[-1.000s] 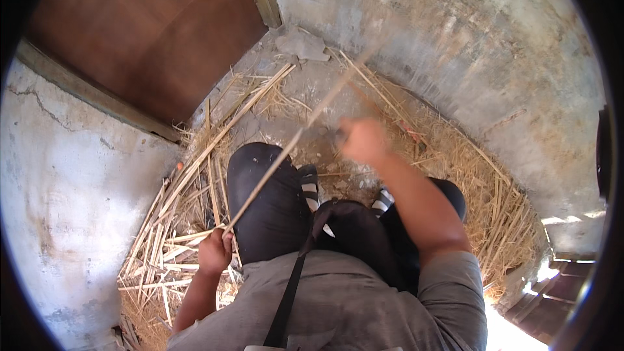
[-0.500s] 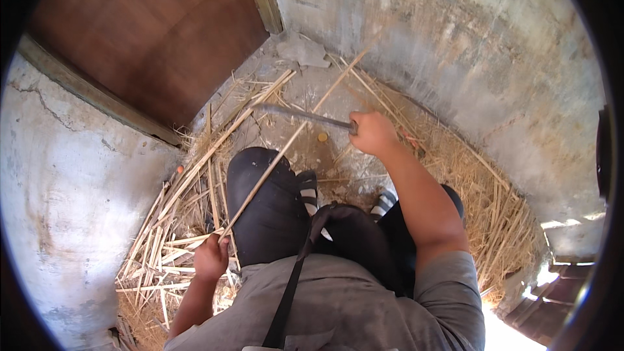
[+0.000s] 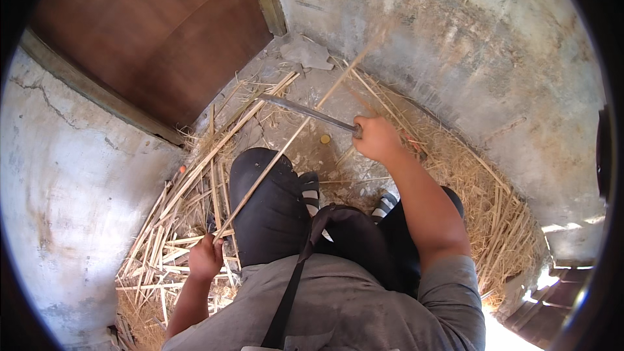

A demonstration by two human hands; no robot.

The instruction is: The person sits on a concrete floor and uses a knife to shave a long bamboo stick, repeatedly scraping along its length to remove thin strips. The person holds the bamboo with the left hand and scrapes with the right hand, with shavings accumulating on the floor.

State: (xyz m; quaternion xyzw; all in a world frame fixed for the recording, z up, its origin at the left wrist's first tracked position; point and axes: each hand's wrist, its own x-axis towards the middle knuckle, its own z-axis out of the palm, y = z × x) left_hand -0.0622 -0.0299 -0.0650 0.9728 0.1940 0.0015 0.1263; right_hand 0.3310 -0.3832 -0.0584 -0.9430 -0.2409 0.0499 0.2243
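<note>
So the left hand [image 3: 207, 257] is closed tight around the near end of a long dry stalk [image 3: 286, 146], a thin pale cane. From that fist the stalk runs up and to the right, crossing over the person's dark-trousered left knee [image 3: 270, 205], and its far end points at the grey plaster wall [image 3: 455, 45] ahead, where the tip goes blurry. So its long axis is a diagonal, low on the left near the hand, high on the right.

The right hand [image 3: 377, 138] is closed too, wrapped around the handle of a long metal blade [image 3: 305, 112], some kind of knife or machete, can't tell which. The blade sticks out leftward from the fist, slightly up, and it crosses the stalk just above the knee. Can't tell whether the edge actually touches it.

Past the knee on the ground there's a small round yellowish cap [image 3: 325, 139], just right of the stalk. A loose pile of cut stalks [image 3: 188, 221] lies left of the knee, straw litter [image 3: 494, 214] to the right of it, and a brown wooden door [image 3: 149, 32] is farther up left.
</note>
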